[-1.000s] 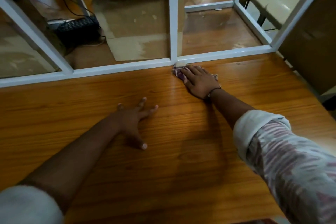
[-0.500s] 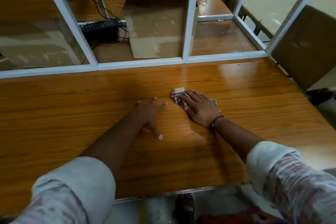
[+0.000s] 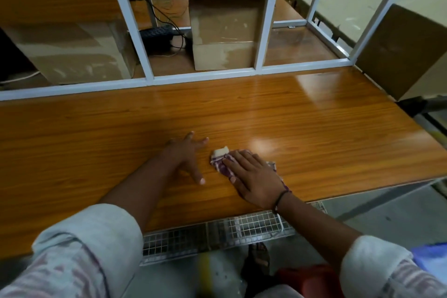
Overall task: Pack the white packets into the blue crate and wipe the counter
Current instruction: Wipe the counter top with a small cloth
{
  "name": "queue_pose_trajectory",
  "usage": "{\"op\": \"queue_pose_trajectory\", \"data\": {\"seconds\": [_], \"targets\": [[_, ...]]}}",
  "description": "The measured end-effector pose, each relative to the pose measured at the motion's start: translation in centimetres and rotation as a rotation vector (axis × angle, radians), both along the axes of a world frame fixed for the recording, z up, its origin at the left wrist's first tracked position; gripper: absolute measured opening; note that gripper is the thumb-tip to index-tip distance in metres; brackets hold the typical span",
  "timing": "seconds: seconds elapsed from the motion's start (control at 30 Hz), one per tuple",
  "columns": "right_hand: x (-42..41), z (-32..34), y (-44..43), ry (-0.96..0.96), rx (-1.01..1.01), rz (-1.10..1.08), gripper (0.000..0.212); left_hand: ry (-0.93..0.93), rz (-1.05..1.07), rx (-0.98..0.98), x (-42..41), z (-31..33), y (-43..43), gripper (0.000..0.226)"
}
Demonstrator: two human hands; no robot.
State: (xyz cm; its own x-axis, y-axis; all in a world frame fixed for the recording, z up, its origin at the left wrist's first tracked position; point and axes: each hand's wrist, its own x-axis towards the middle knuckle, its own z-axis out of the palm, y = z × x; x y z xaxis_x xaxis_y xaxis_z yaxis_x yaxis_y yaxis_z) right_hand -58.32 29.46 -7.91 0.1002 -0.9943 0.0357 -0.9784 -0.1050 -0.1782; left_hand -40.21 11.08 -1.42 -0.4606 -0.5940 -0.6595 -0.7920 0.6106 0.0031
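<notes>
Head view: right hand (image 3: 254,176) presses cloth (image 3: 221,161) beside left hand (image 3: 186,152).

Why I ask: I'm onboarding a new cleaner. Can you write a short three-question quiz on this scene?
1. True or false: the right hand presses a checked cloth flat on the wooden counter.
2. The left hand is: A) gripping the cloth; B) spread flat on the counter; C) lifted off the counter.
3. Which wrist wears a dark band?
Key: 1 true; 2 B; 3 the right.
</notes>
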Motion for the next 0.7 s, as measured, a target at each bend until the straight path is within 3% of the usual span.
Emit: {"op": "queue_pose_trajectory", "data": {"seconds": [0.17, 0.37, 0.43, 0.57, 0.7], "targets": [[-2.0, 0.5, -3.2, -0.044, 0.017, -0.011, 0.056, 0.052, 0.078, 0.053, 2.7, -0.5, -4.2, 0.146], [-12.1, 0.6, -15.8, -0.039, -0.023, -0.671, 0.053, 0.024, 0.056, 0.04, 2.9, -0.9, -8.4, 0.147], [-12.9, 0.7, -19.4, -0.049, -0.002, -0.745, 0.055, 0.025, 0.008, 0.007, 3.0, -1.3, -9.4, 0.143], [-10.8, 0.9, -25.3, -0.082, -0.003, -0.549, 0.056, 0.015, 0.04, 0.02, 2.4, -1.4, -11.6, 0.145], [-6.4, 0.1, -26.4, 0.006, -0.031, 0.011, 0.054, 0.033, 0.069, 0.028, 2.1, -1.2, -12.6, 0.143]]}}
